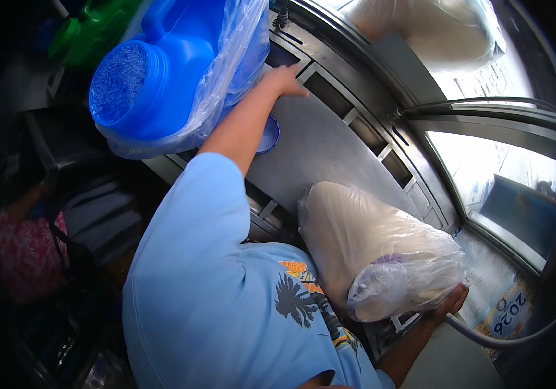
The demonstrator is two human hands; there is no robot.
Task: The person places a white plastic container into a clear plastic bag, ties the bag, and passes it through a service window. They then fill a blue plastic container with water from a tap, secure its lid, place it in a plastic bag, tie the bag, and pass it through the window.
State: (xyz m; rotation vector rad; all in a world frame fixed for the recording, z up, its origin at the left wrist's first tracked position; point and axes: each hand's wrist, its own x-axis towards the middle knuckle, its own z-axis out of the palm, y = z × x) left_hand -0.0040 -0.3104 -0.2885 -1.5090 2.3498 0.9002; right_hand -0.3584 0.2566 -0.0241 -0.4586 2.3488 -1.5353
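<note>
Head view: my left hand (284,81), upper centre of frame, is stretched out flat on the grey steel counter top (317,149), fingers extended, fingertips at the plastic wrap of the big blue plastic jug in a clear bag (161,78) at upper left. Not gripping anything I can see. Jug looks parked on the counter.

My right hand (448,303), lower right, is cupped under the end of the cream-coloured cylindrical roll in clear plastic film (375,249), which lies tilted across the counter at centre right. Grasp looks partial; fingers are hidden behind the roll.

Judgement: jug placed, roll down but still supported, not let go. A second wrapped cream bundle (434,29) sits top right, untouched.
</note>
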